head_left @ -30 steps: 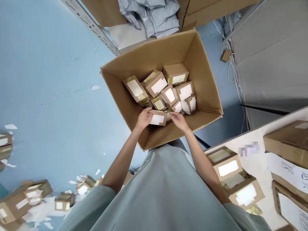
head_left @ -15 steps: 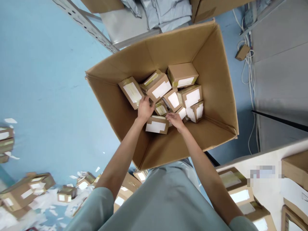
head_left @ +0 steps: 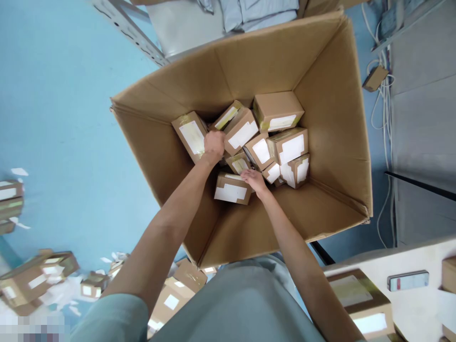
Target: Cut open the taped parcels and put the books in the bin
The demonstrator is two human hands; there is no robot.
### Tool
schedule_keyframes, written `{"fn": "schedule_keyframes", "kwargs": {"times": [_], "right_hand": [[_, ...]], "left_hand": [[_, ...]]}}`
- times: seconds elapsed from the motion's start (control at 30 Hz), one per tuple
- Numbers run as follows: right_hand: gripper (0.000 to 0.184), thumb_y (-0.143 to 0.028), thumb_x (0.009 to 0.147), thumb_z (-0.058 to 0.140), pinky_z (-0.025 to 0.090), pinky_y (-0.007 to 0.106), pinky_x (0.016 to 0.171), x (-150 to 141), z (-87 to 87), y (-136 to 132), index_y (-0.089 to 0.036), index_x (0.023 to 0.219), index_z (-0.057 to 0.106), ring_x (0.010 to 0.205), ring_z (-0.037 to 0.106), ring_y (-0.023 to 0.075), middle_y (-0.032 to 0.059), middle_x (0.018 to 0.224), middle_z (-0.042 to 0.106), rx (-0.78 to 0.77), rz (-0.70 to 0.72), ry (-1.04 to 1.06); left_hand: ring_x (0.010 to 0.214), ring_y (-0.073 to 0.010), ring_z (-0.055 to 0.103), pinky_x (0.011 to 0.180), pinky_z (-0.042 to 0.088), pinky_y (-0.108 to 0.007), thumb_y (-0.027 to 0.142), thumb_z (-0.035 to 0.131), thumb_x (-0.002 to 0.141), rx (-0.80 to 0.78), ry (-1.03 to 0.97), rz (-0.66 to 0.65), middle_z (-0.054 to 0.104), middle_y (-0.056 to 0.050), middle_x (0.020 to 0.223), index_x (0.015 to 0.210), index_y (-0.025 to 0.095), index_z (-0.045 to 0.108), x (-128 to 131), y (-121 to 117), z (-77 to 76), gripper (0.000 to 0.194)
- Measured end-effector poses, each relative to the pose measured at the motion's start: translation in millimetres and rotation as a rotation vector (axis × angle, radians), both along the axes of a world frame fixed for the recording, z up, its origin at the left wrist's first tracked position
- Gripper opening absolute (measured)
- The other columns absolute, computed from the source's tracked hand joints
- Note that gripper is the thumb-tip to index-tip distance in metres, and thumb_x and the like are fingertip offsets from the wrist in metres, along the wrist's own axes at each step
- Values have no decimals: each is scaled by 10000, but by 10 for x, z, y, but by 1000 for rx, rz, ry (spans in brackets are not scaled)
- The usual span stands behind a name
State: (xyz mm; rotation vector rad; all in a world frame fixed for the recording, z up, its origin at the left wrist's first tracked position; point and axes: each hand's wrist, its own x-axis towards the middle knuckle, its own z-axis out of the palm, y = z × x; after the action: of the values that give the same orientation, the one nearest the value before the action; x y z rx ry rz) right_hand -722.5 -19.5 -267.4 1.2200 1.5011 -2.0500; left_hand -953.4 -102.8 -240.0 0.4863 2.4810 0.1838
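A large open cardboard carton holds several small brown parcel boxes with white labels. My left hand reaches down between the leftmost labelled box and a taped parcel box; its fingers are hidden by the hand itself and the boxes. Lower down, my right hand has its fingers bent together against the corner of a small taped box. What they grip, if anything, I cannot make out. Just below that lies another labelled box.
A metal shelf with grey plastic bags stands beyond the carton. White cables run along the right. A phone and a larger taped box lie on the white table. Boxes and paper scraps litter the blue floor at lower left.
My view has moved closer to the carton. My left hand has gone up and deeper between the boxes, its fingers now out of sight. My right hand stays by the small taped box.
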Motion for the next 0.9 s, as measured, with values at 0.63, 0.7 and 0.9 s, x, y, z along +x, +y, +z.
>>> {"fn": "schedule_keyframes", "kwargs": {"times": [0.63, 0.7, 0.9], "right_hand": [[845, -807, 877, 766, 638, 507, 1085, 1436, 2543, -11, -206, 1462, 662, 1164, 798, 328, 162, 1270, 825, 408, -612, 269], [861, -801, 894, 768, 629, 507, 1109, 1823, 2851, -112, -203, 1503, 651, 1188, 791, 322, 175, 1322, 812, 497, -738, 263], [889, -766, 847, 852, 649, 524, 1087, 3121, 3411, -546, -221, 1525, 664, 1165, 794, 316, 191, 1372, 788, 656, -1124, 176]], "left_hand": [[1064, -291, 751, 1001, 615, -426, 259, 576, 1094, 749, 204, -530, 828, -81, 1081, 1145, 276, 876, 1782, 143, 3409, 304], [1036, -278, 752, 986, 625, -426, 281, 559, 1121, 846, 167, -633, 832, -74, 1055, 1156, 296, 875, 2177, 222, 3630, 319], [1335, -337, 701, 1156, 575, -525, 273, 566, 1140, 1042, 3, -1053, 848, -92, 1118, 1261, 313, 855, 3653, 381, 4117, 316]]}}
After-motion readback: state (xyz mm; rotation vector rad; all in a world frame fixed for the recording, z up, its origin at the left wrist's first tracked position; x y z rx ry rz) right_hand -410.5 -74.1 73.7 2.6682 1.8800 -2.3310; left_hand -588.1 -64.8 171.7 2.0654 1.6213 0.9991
